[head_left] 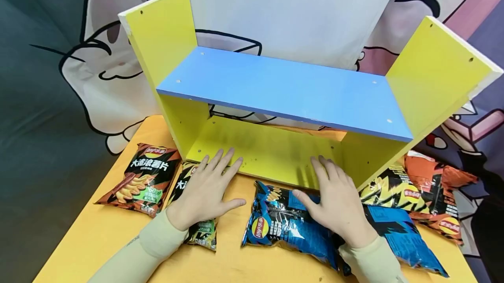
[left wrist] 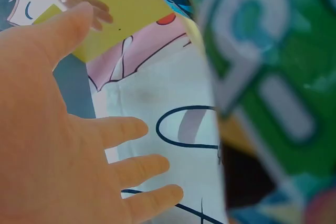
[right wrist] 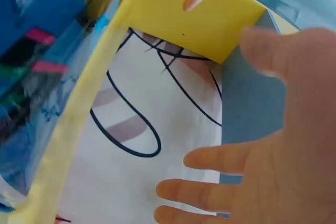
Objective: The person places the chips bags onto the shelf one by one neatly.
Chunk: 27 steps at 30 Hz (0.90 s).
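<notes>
In the head view a small shelf (head_left: 285, 88) with yellow side boards and a blue middle board stands upright on the table. My left hand (head_left: 207, 189), fingers spread and straight, is in front of its yellow bottom board (head_left: 260, 151) and overlaps a black-and-yellow chip bag (head_left: 202, 230). On the other side my right hand (head_left: 334, 195) also has its fingers extended, over a blue chip bag (head_left: 291, 221) lying flat. Neither palm grips anything. The left wrist view has the left hand (left wrist: 79, 114) beside a blurred green packet surface (left wrist: 278, 66); the right wrist view shows straight fingers (right wrist: 205, 195).
A brown-and-black chip bag (head_left: 147, 178) lies left of the shelf. At the right are another blue bag (head_left: 401, 235), a yellow-and-black bag (head_left: 393, 186) and an orange-and-black bag (head_left: 437, 191). Behind hangs a printed cartoon curtain (head_left: 283, 12). The table (head_left: 98, 235) is yellow-orange.
</notes>
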Each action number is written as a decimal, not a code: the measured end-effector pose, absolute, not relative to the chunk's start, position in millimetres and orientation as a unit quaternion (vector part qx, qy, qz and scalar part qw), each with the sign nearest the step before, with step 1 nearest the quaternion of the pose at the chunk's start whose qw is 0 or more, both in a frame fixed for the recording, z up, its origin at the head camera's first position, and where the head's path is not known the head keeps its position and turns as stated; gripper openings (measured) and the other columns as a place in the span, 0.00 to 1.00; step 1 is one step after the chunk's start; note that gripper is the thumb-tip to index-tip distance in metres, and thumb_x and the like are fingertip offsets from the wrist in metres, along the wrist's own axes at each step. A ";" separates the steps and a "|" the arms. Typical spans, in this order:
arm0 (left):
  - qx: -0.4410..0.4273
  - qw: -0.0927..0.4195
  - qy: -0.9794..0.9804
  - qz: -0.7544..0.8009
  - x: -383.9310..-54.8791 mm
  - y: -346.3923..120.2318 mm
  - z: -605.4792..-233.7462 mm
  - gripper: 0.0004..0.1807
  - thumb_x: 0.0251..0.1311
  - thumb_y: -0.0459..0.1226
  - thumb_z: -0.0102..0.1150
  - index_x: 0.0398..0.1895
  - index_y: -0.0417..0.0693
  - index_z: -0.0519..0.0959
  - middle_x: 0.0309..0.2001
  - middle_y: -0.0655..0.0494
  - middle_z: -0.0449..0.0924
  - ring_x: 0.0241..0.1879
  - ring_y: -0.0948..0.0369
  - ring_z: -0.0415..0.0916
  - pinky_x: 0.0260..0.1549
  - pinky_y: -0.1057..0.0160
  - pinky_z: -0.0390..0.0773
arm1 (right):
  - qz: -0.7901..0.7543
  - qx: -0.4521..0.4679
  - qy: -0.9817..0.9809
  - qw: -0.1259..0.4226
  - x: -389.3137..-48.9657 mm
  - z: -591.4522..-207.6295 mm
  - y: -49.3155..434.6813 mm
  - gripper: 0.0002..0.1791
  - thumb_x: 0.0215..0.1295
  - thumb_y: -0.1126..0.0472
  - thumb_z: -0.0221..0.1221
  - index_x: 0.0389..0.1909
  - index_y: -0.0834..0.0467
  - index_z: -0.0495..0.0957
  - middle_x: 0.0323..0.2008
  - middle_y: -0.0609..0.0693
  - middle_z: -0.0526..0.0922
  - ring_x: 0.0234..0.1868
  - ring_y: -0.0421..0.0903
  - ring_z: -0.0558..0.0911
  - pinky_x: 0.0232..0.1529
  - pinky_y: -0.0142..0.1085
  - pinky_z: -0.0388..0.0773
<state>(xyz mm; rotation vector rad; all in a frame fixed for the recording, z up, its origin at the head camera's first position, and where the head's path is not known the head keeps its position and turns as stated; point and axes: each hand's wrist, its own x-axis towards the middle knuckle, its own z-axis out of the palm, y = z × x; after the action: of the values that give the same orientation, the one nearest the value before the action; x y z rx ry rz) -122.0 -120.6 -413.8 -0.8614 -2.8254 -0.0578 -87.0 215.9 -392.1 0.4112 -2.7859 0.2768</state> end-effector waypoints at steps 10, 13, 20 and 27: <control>-0.311 0.118 -0.943 -0.032 -122.4 -121.0 -411.5 0.52 0.64 0.76 0.42 0.83 0.57 0.56 0.82 0.45 0.55 0.78 0.42 0.59 0.72 0.38 0.64 | 0.143 0.118 -0.933 0.307 -88.5 -372.0 233.7 0.34 0.63 0.43 0.67 0.60 0.65 0.80 0.50 0.65 0.84 0.46 0.64 0.82 0.45 0.59 0.78; -0.318 0.127 -0.939 -0.034 -123.1 -121.2 -411.4 0.50 0.65 0.74 0.45 0.82 0.56 0.58 0.81 0.44 0.57 0.78 0.42 0.60 0.71 0.38 0.66 | 0.168 0.092 -0.912 0.362 -87.7 -364.5 242.3 0.27 0.64 0.48 0.67 0.54 0.66 0.83 0.44 0.64 0.85 0.41 0.64 0.82 0.41 0.59 0.77; -0.333 0.125 -0.933 -0.049 -124.1 -119.8 -410.3 0.47 0.67 0.69 0.52 0.81 0.54 0.61 0.80 0.44 0.59 0.77 0.42 0.61 0.72 0.39 0.66 | 0.244 0.040 -0.822 0.513 -91.1 -352.3 262.5 0.16 0.63 0.56 0.64 0.27 0.67 0.84 0.25 0.64 0.84 0.26 0.59 0.77 0.38 0.27 0.67; -0.341 0.124 -0.931 -0.050 -125.0 -118.8 -411.2 0.45 0.69 0.68 0.50 0.80 0.53 0.63 0.79 0.44 0.61 0.76 0.42 0.63 0.71 0.41 0.67 | 0.300 -0.068 -0.767 0.563 -97.2 -345.7 278.9 0.16 0.57 0.56 0.65 0.23 0.66 0.75 0.23 0.40 0.78 0.32 0.18 0.67 0.39 0.20 0.61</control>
<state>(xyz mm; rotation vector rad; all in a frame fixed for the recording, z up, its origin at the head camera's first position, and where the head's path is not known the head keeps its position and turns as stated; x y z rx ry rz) -125.0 -118.8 -411.2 -0.9933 -2.7135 -0.1460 -97.2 278.9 -345.7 -0.1608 -1.8065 0.7061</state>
